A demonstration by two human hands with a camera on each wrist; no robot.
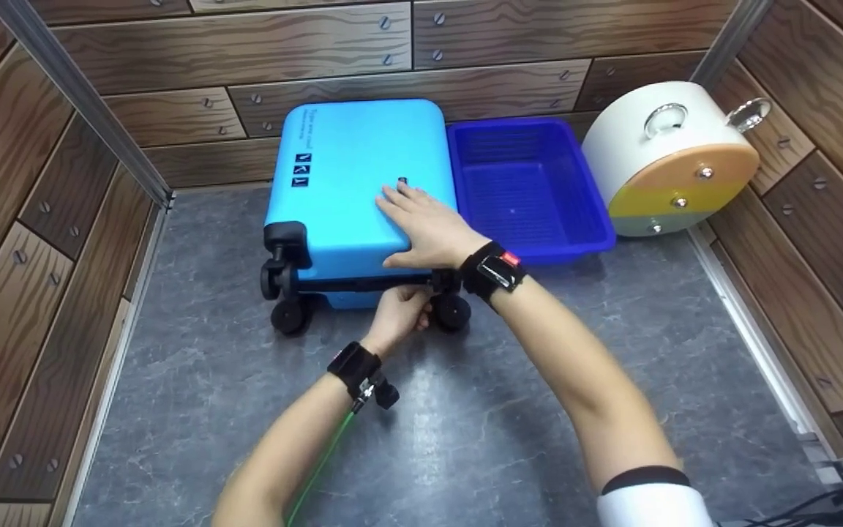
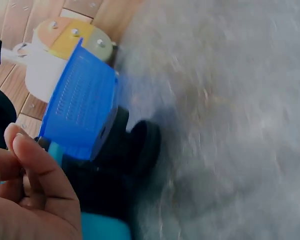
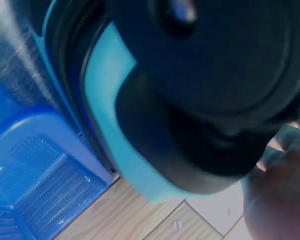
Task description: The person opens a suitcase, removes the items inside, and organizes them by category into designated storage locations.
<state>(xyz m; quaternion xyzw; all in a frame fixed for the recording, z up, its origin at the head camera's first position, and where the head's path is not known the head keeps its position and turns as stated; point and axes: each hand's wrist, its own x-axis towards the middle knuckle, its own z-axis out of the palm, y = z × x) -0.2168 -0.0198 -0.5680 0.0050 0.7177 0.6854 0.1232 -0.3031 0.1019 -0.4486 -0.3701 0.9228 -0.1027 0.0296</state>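
Note:
A bright blue hard-shell suitcase (image 1: 352, 212) lies flat, its black caster wheels (image 1: 290, 315) towards me. My right hand (image 1: 432, 228) rests on its top shell near the front right corner, fingers spread. Low at the wheel end, my left hand (image 1: 401, 315) pinches with thumb and curled fingers at the dark seam, just left of the right-hand wheel (image 1: 452, 312). What it pinches looks like a zipper pull, mostly hidden by the fingers. In the right wrist view the black zipper (image 3: 72, 55) runs along the case's side, and a wheel (image 3: 215, 65) fills the upper part.
Right beside the suitcase stands a dark blue plastic basket (image 1: 531, 190). Further right, a white drum-shaped container (image 1: 674, 165) with a striped orange, yellow and green front leans by the wall. Wood-patterned walls (image 1: 246, 47) enclose the grey floor (image 1: 195, 410). A green cable (image 1: 319, 468) trails from the left wrist.

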